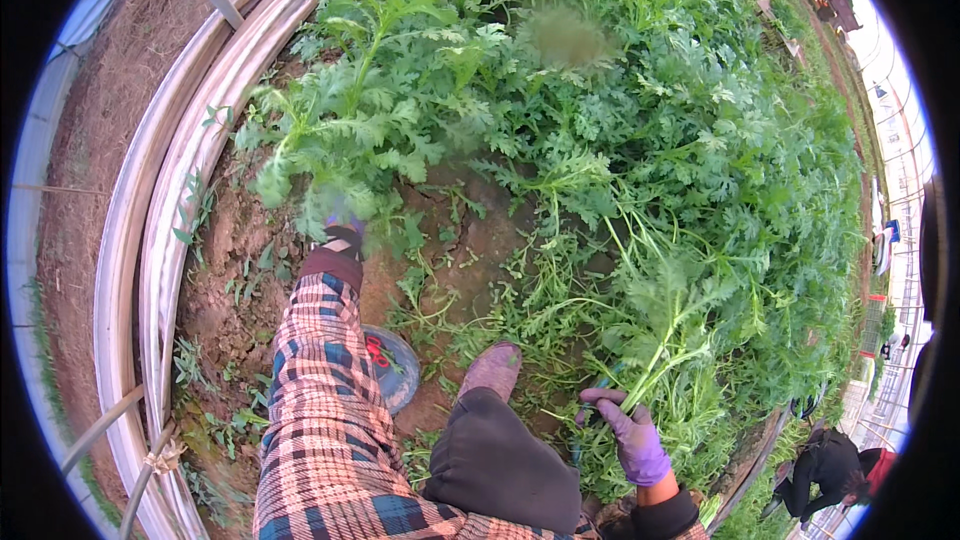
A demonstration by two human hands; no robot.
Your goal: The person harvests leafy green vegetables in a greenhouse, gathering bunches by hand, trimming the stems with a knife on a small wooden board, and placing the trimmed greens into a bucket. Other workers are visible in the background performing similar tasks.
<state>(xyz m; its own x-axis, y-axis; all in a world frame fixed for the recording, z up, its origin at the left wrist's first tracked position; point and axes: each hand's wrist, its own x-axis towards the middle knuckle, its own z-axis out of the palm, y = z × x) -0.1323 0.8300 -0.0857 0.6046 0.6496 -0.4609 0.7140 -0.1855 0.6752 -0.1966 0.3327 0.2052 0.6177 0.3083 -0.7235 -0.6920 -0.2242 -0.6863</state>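
My left hand [345,229], at the end of a plaid sleeve, reaches among the leafy green plants [330,180] at the left; leaves cover most of it, and its fingers are hidden. My right hand [634,431] wears a purple glove and is closed on the stems of a cut leafy green [667,337], whose leaves point up and away. Beneath and beside this hand lie many more loose greens [694,405]. A thin teal item [576,446], partly hidden, shows beside the glove.
Dense lobed-leaf greens [637,90] fill the far side. Rolled plastic sheeting [172,202] curves along the left. A round plate-like item [397,371] with red scissor-like handles lies by my boot [493,367]. At the lower right a person [821,469] bends down.
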